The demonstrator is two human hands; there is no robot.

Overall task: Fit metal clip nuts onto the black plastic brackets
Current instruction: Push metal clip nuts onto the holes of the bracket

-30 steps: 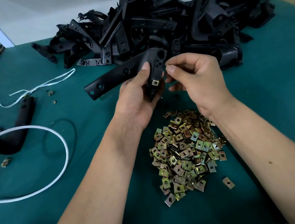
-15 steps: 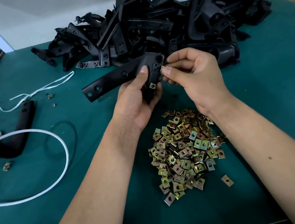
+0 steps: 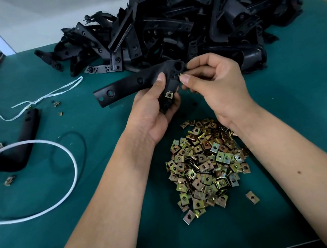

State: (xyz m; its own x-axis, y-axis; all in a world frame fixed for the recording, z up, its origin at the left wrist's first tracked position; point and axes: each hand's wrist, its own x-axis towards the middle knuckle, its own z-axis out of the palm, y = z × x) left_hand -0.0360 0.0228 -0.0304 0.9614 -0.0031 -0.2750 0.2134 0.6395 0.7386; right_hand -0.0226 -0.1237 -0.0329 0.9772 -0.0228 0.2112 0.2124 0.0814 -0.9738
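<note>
Since 0.5 s ago, little has shifted: right hand (image 3: 219,86) has nudged its clip nut (image 3: 181,76) in tighter against the bracket (image 3: 138,83) edge, just below the big round hole at the bend; left hand hasn't let go.

Left hand (image 3: 152,112) grips the bracket w/ fingers curled round the short lower leg, thumb pressed on the face near the bend. Long arm of the bracket sticks out up-left from that grip, clear of the table. Right hand pinches the nut btwn thumb and forefinger, other fingers curled; the nut touches the bracket edge, but can't tell if it's started sliding on yet.

Progress, as a judgement: one fitted nut (image 3: 168,95) already sits on the short leg, right above the left fingertips, so this bracket is approx half done, 2nd nut going on now. Overall job looks early. Big bracket pile (image 3: 176,29) lies beyond the hands, apparently w/o nuts, and the loose nut heap (image 3: 206,166) under the wrists is still large. Far left of the grip lies another bracket (image 3: 15,149), w/ a nut or two visible on it, prob. finished.
</note>
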